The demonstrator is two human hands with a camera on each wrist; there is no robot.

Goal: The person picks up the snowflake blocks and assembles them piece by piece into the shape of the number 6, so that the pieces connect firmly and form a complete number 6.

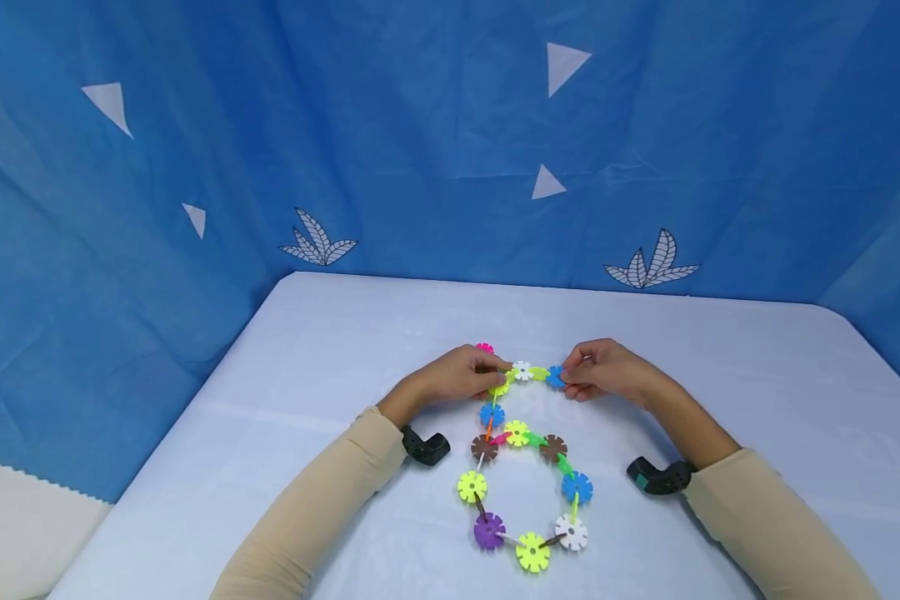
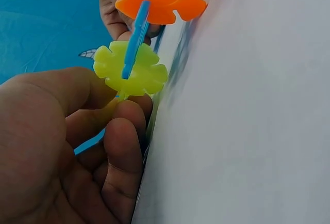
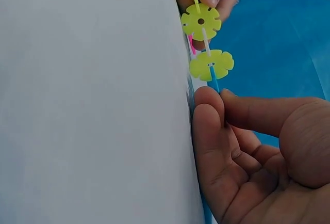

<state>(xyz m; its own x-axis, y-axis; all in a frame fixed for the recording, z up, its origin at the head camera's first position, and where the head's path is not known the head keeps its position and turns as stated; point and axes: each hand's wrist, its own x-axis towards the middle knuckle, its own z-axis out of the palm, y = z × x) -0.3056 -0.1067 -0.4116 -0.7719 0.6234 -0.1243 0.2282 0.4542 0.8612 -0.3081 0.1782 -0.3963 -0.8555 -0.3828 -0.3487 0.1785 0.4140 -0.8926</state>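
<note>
Notched plastic snowflake discs are linked into a chain (image 1: 516,433) on the white table, with a closed ring at the near end and a branch leading away from its left side. At the branch's far end, my left hand (image 1: 461,372) pinches a yellow disc (image 1: 500,388). Beyond its fingers shows a pink disc (image 1: 484,347). To the right, a white disc (image 1: 522,370) and a yellow disc (image 1: 540,374) lead to a blue disc (image 1: 554,377), which my right hand (image 1: 607,369) pinches between thumb and forefinger. The right wrist view shows this blue disc (image 3: 214,78) edge-on, slotted into a yellow one.
The ring's near side holds a purple disc (image 1: 489,531), a yellow disc (image 1: 532,552) and a white disc (image 1: 572,532). Black wrist cameras sit at the left sleeve (image 1: 426,447) and right sleeve (image 1: 658,477). Blue cloth (image 1: 450,142) hangs behind the white table (image 1: 330,333).
</note>
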